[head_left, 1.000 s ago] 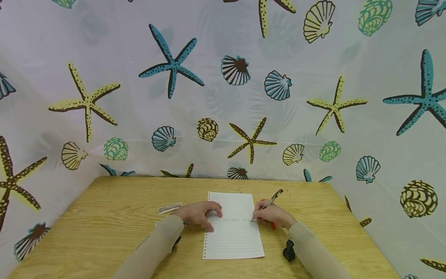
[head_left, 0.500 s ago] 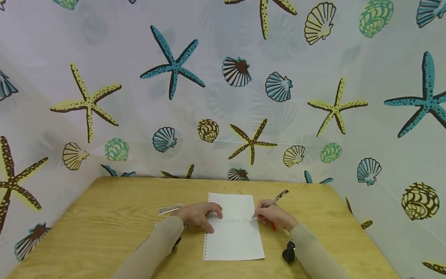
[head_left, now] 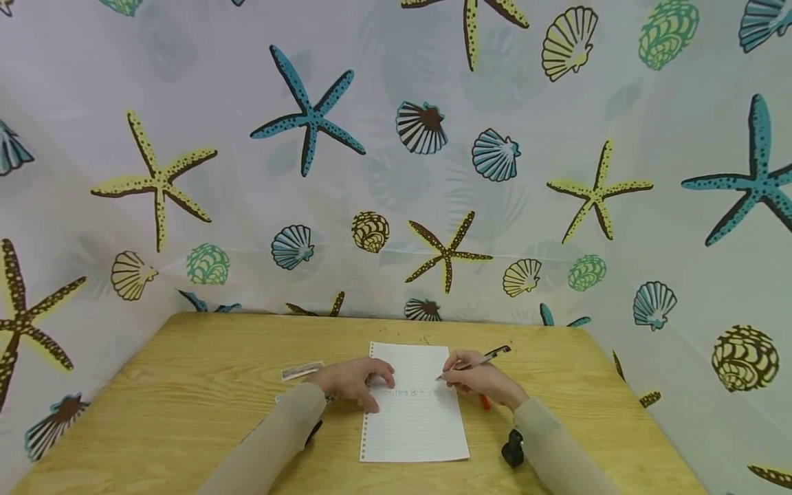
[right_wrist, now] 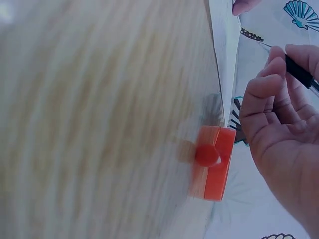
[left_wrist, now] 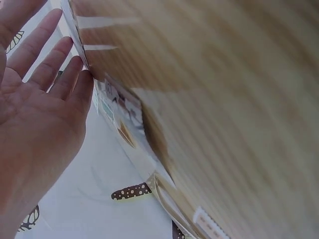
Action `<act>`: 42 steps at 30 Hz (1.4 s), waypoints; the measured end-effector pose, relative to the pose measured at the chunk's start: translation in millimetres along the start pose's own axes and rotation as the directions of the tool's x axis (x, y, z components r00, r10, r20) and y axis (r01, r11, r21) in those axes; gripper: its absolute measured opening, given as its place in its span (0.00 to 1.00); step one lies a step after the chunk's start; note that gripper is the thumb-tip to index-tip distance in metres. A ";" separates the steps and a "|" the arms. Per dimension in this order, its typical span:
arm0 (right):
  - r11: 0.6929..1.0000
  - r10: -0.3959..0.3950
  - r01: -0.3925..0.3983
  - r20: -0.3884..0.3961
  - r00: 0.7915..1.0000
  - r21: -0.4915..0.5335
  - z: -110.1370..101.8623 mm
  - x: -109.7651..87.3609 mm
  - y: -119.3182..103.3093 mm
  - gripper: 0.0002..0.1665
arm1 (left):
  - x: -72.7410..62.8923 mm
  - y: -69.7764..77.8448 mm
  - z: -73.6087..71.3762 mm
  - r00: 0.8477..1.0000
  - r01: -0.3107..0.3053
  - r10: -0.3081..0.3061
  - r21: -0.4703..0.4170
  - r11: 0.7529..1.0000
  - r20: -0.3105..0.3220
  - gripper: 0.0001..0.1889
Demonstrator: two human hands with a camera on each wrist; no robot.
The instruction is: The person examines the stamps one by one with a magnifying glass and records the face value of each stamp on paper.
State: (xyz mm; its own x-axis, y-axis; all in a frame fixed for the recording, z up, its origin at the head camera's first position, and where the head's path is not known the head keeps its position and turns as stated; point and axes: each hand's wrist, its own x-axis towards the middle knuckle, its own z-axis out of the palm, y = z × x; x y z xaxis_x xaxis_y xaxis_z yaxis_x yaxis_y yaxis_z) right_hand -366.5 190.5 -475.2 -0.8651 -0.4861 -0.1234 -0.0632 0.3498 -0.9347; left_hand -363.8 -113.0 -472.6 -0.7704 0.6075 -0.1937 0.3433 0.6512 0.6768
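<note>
A lined sheet of paper (head_left: 414, 433) with punched holes down its left edge lies on the table, with a row of handwriting (head_left: 408, 392) across its middle. My left hand (head_left: 354, 381) rests on the sheet's left edge, thumb and fingers spread. In the left wrist view its fingers (left_wrist: 47, 67) are straight and hold nothing. My right hand (head_left: 479, 377) pinches a pen (head_left: 476, 361) with a dark grip at the sheet's right edge. The pen's tip points left, just above the end of the writing. An orange object with a round knob (right_wrist: 214, 164) sits under the right hand.
A printed strip (head_left: 302, 371) lies left of the sheet, and more flat printed pieces (left_wrist: 124, 109) sit near the left hand. A small black object (head_left: 512, 448) is beside the right sleeve. A patterned curtain (head_left: 371, 172) hangs behind the wooden table (head_left: 204, 371).
The right hand and pen have shifted a little left and up, taking the tip from the end of the writing to above it. The pen leans lower. The left hand stays put.
</note>
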 end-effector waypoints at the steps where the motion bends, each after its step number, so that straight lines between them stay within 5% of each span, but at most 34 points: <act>1: 1.000 -0.003 0.003 0.002 1.000 -0.006 -0.5 -0.1 -0.4 0.12 | -0.1 0.6 0.0 1.000 -0.004 0.004 0.004 1.000 0.000 0.20; 10: 0.993 -0.064 0.063 -0.006 0.998 -0.097 -5.3 -5.6 -8.8 0.23 | 2.5 5.3 0.1 0.999 -0.048 0.048 -0.038 0.998 -0.002 0.20; 19: 0.983 -0.144 0.145 0.011 0.989 -0.116 -16.0 -13.3 -8.8 0.24 | -6.4 13.4 -2.8 0.993 -0.011 0.001 -0.084 0.996 -0.121 0.16; 32: 0.994 -0.071 0.071 -0.008 0.997 0.080 -32.7 -19.2 -3.8 0.22 | -19.7 9.9 -10.9 0.971 -0.035 0.017 -0.074 0.997 -0.236 0.16; 42: 0.998 -0.048 0.049 -0.032 0.998 0.044 -48.6 -28.5 5.1 0.26 | -31.7 4.1 -15.9 0.966 -0.047 0.025 -0.081 0.996 -0.258 0.19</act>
State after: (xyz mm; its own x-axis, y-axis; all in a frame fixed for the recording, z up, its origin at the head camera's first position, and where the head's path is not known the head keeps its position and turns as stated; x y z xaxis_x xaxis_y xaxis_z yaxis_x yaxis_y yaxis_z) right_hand -366.4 245.1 -460.2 -0.8764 -0.4767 -0.0678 -0.0837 0.2894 -0.9536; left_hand -346.5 -136.8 -452.4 -0.8739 0.4860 0.0128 0.3350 0.5829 0.7402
